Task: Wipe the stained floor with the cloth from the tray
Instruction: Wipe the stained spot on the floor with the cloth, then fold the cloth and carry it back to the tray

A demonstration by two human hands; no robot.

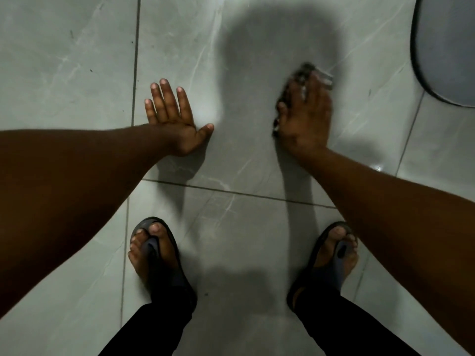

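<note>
My right hand [305, 116] presses flat on a dark, blurred cloth [307, 69] on the grey tiled floor [77, 60]; the cloth sticks out past my fingertips and along the thumb side, and most of it is hidden under the palm. My left hand [174, 116] lies flat on the floor to the left, fingers spread, holding nothing. A shadow covers the tile between and beyond both hands. No stain can be made out in the dim light.
A grey round-edged tray [447, 47] lies at the top right corner, partly cut off. My two feet in dark sandals [159, 255] [331, 255] stand on the tiles below the hands. Dark grout lines [135, 60] cross the floor.
</note>
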